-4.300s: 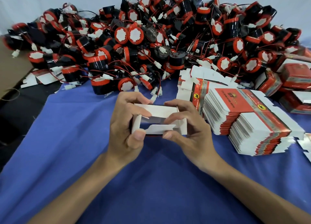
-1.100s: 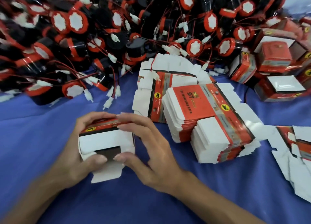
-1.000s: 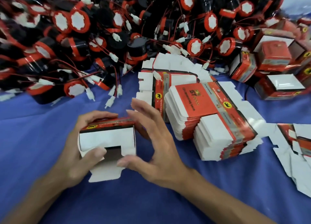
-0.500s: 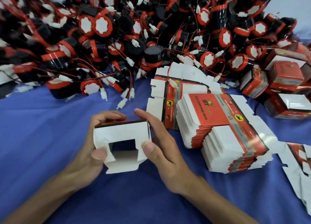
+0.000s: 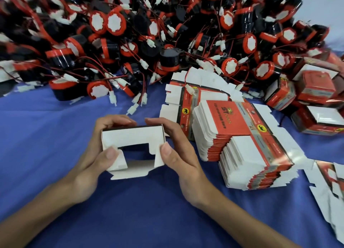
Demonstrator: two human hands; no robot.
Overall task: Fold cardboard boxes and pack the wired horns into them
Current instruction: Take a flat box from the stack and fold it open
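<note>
A small cardboard box point(image 5: 133, 138), white inside, sits in both my hands just above the blue cloth, its open end facing me with the flaps spread. My left hand point(image 5: 93, 158) grips its left side, thumb pressing the left flap. My right hand point(image 5: 178, 154) grips the right side, thumb on the right flap. A long flap point(image 5: 130, 173) hangs out at the bottom. A big heap of black and red wired horns point(image 5: 167, 33) with white plugs fills the back of the table.
Stacks of flat unfolded boxes point(image 5: 242, 136) lie right of my hands. Folded red boxes point(image 5: 316, 98) pile up at the far right. Loose flat blanks point(image 5: 331, 192) lie at the right edge. Blue cloth point(image 5: 46, 128) covers the table.
The box has been opened out from flat and turned with its open end toward me. My right hand let go briefly, then took the right side again; both thumbs now press the side flaps.
</note>
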